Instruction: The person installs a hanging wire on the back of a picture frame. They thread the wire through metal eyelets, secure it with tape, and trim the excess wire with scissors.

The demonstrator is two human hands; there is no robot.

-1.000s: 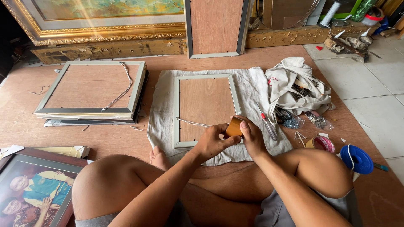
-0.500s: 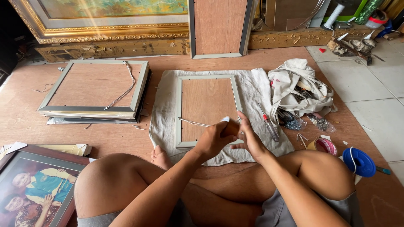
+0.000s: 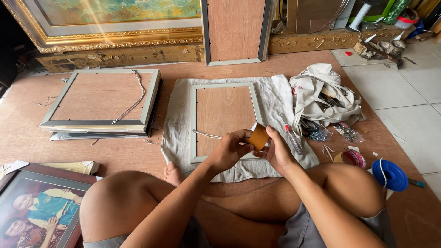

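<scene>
Both hands meet over the lower right corner of a small picture frame (image 3: 223,120), which lies face down with its brown hardboard back up and a pale grey moulding around it. The left hand (image 3: 228,149) pinches one end of a strip of glossy brown tape (image 3: 258,137) between thumb and fingers, and the right hand (image 3: 277,154) grips the other side with its fingers curled under, so the strip stands up between them just above the frame's edge. The frame rests on a creased off-white cloth (image 3: 275,98) spread over the plywood floor (image 3: 27,133). A thin wire (image 3: 207,135) crosses the backing near the left rail. To the left lies a stack of larger frames (image 3: 98,98) (also back up, with a cord looped across the top one). To the right sit a crumpled canvas bag (image 3: 324,94), a screwdriver (image 3: 291,136), a tape roll (image 3: 353,158) and a blue spool (image 3: 388,174). The person's bare knees block the near edge of the cloth. Half a second earlier the hands were closed together with little tape showing; now the strip is drawn out and plainly visible.
</scene>
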